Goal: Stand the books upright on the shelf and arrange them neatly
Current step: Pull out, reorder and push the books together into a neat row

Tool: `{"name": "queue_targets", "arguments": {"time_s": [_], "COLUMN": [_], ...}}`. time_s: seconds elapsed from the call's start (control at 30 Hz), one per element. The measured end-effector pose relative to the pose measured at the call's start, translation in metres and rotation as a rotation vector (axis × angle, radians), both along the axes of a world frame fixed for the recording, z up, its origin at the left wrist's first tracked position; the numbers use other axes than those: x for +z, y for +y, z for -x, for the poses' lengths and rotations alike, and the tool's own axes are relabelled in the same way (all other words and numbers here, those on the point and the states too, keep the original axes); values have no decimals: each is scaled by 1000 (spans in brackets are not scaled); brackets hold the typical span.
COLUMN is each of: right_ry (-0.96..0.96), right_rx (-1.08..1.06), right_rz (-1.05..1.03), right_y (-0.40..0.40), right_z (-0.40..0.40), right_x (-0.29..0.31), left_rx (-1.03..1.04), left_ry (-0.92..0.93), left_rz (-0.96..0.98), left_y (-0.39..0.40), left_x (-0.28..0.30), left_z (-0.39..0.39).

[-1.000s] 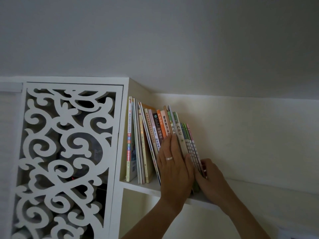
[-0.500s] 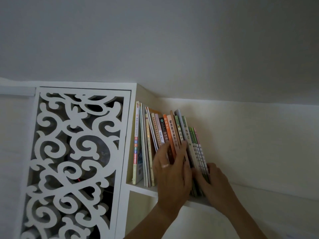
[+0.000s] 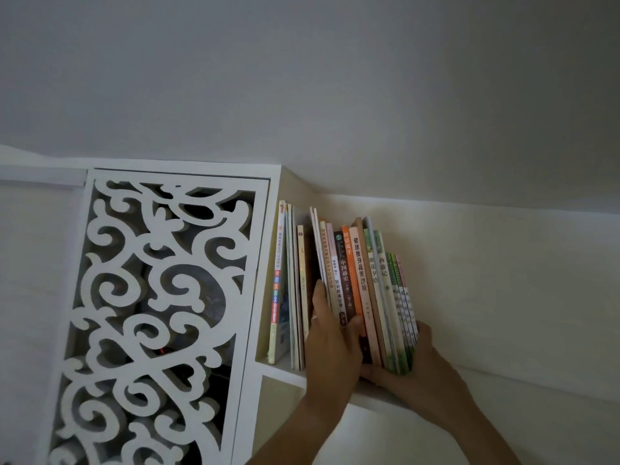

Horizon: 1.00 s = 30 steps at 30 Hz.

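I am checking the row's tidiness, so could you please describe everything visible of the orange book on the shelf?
The orange book is a slim paperback with a bright orange spine, pale lettering near its top and a small round mark above. It stands on the white shelf mid-row, leaning slightly left, pressed between a dark book and a cream book. The left hand covers its lower end.

Dim, flat light. Plain grey-white ceiling (image 3: pixel 335 78) fills the upper view above me. Pale cream wall (image 3: pixel 503 280) behind. At left, a white cabinet door with carved scrollwork cut-outs (image 3: pixel 151 313), dark inside.
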State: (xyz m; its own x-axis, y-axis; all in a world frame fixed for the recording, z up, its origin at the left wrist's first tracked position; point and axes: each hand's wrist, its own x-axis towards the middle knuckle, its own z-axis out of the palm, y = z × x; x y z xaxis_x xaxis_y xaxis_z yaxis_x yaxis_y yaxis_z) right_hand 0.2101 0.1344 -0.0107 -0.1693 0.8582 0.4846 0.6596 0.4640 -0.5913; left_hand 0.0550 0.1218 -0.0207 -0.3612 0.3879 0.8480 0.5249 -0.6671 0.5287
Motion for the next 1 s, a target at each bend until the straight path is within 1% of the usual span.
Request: {"name": "queue_targets", "arguments": {"time_s": [0.1, 0.17, 0.27, 0.33, 0.43, 0.47, 0.5, 0.53, 0.63, 0.73, 0.83, 1.0], "right_ry": [81, 145, 168, 140, 80, 54, 34, 24, 34, 23, 10, 15], "right_rx": [-98, -143, -164, -180, -204, -216, -229, -235, -239, -235, -236, -235], "right_rz": [19, 16, -5, -19, -63, -77, -86, -90, -83, -89, -104, -115], "right_y": [-4, -5, -6, -8, -11, -12, -12, -12, -11, -11, -12, -11], "right_z": [8, 13, 18, 21, 24, 25, 25, 25, 25, 24, 24, 24], "right_x": [4, 4, 1, -1, -2, -2, -2, -2, -2, -2, -3, -4], "left_rx": [-62, -85, -5, 193, 622, 722, 759, 748, 631, 693, 740, 610], "left_ry": [114, 162, 201, 212, 281, 288, 283, 274, 257, 350, 356, 293], "left_rz": [1, 43, 92, 82, 1, -18, -16, -10, -51, -7, 46, -7], "left_y": [12, 16, 9, 1, -10, -11, -13, -14, -18, -14, -12, -15], "left_x": [2, 5, 6, 9, 25, 30, 37, 43, 61, 81, 91, 88], "left_z": [10, 13, 9, 10, 20, 26, 32, 39, 57, 68, 69, 73]}}
